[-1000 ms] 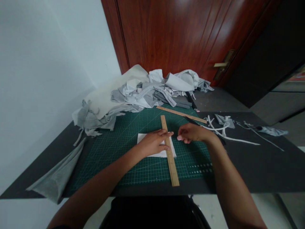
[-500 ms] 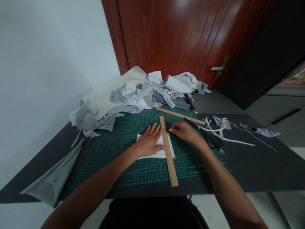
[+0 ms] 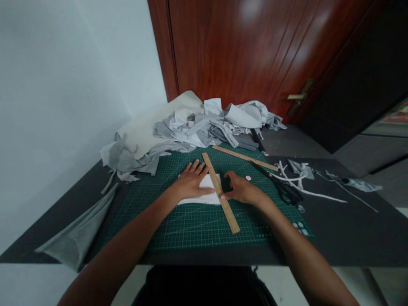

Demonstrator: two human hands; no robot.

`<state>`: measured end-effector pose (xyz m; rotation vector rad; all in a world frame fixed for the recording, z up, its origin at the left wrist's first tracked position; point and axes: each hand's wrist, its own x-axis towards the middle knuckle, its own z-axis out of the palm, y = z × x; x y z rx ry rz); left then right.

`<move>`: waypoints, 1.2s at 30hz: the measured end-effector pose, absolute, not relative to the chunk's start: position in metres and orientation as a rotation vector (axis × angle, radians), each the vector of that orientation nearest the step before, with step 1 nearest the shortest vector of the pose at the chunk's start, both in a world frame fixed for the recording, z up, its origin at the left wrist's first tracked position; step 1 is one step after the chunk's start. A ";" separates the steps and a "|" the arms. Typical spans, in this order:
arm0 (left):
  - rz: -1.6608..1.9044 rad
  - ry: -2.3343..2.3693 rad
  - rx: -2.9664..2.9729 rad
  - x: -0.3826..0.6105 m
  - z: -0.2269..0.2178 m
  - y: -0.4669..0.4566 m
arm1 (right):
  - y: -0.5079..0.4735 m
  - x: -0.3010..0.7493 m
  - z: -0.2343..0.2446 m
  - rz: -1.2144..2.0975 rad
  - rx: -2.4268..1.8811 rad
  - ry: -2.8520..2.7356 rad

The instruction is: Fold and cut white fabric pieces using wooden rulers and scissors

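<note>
My left hand (image 3: pixel 193 182) lies flat with its fingers spread on a folded white cloth (image 3: pixel 208 182). A wooden ruler (image 3: pixel 227 208) slants across the right part of that cloth, its near end resting on the green cutting mat (image 3: pixel 191 225). Thumb and forefinger apart, my right hand (image 3: pixel 239 188) is at the ruler's right side, the thumb tip at its edge. Just beyond the knuckles of this hand sits a small pink disc (image 3: pixel 248 178) on the mat. Black scissors (image 3: pixel 283 189) rest farther right.
A second wooden ruler (image 3: pixel 245 157) lies across the mat's far part. Grey and white fabric (image 3: pixel 204 127) is heaped at the back. White cords (image 3: pixel 314 195) and scraps lie on the right, a grey cloth (image 3: pixel 79 229) at the left edge. A door (image 3: pixel 229 51) stands behind.
The ruler has turned from nearly upright in view to a clear slant. My right hand has opened from a pinch and come to the ruler; the pink disc now shows on the mat.
</note>
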<state>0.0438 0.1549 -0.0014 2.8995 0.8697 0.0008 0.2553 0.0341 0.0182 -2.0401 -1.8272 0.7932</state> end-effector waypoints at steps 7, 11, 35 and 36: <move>-0.001 0.888 2.895 0.046 -0.003 0.152 | 0.031 0.247 0.011 0.733 -1.716 -1.990; 0.008 0.887 2.888 0.046 -0.005 0.154 | 0.037 0.253 0.003 0.705 -1.754 -1.992; 0.056 0.538 2.906 0.049 -0.007 0.141 | 0.016 0.334 0.023 -0.208 -2.428 -1.369; 0.057 0.540 2.901 0.049 -0.006 0.141 | 0.005 0.336 0.018 -0.254 -2.461 -1.308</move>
